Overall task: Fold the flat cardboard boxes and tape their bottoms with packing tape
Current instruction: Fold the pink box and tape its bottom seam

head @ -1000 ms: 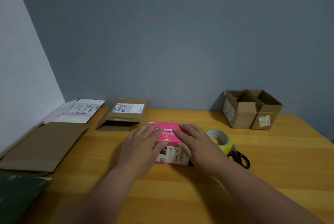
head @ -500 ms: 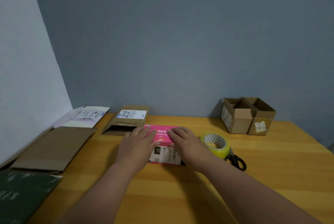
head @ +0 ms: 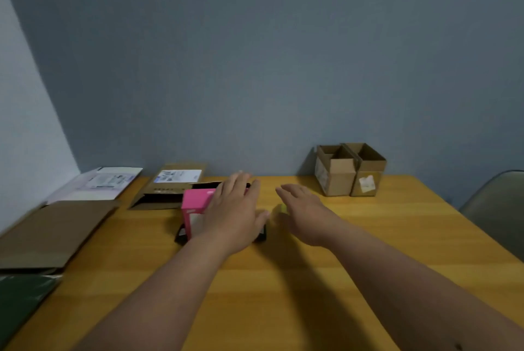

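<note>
left hand [head: 234, 213] flat, fingers straight, on the pink box [head: 195, 204], now stood up from flat | right hand [head: 303, 213] lifted off, open, over barely visible tape | box mid-table [head: 283, 279], bottom untaped | flat cardboard [head: 54, 230] waits left

Dim, soft pic, hands motion-blurred, wide-angle warp

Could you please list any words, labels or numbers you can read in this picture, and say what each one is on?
No text can be read.
White shipping label on the flat brown cardboard box: dark print, blurred.
Flat white printed carton by the wall: print too small.
Upright pink box under the left hand: white panel, blurred.
White stickers on the two open brown cardboard boxes: unreadable.
</note>
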